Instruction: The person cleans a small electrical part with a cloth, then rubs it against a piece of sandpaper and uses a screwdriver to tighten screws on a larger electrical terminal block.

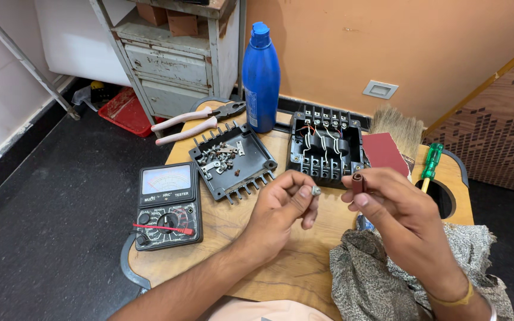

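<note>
Head view: your left hand (281, 205) pinches a small metal screw (315, 191); your right hand (391, 199) grips a rolled brown sandpaper strip (357, 181) above the wooden table (233, 229).

You are in a small repair workshop. On the wooden table (269, 261) before you sit an analog multimeter (168, 205), pliers (200, 119), a green screwdriver (431, 163), a brush (397, 128) and an opened electrical unit (326, 145). A worn metal cabinet (176, 56) stands behind on the dark floor (49, 220).
</note>
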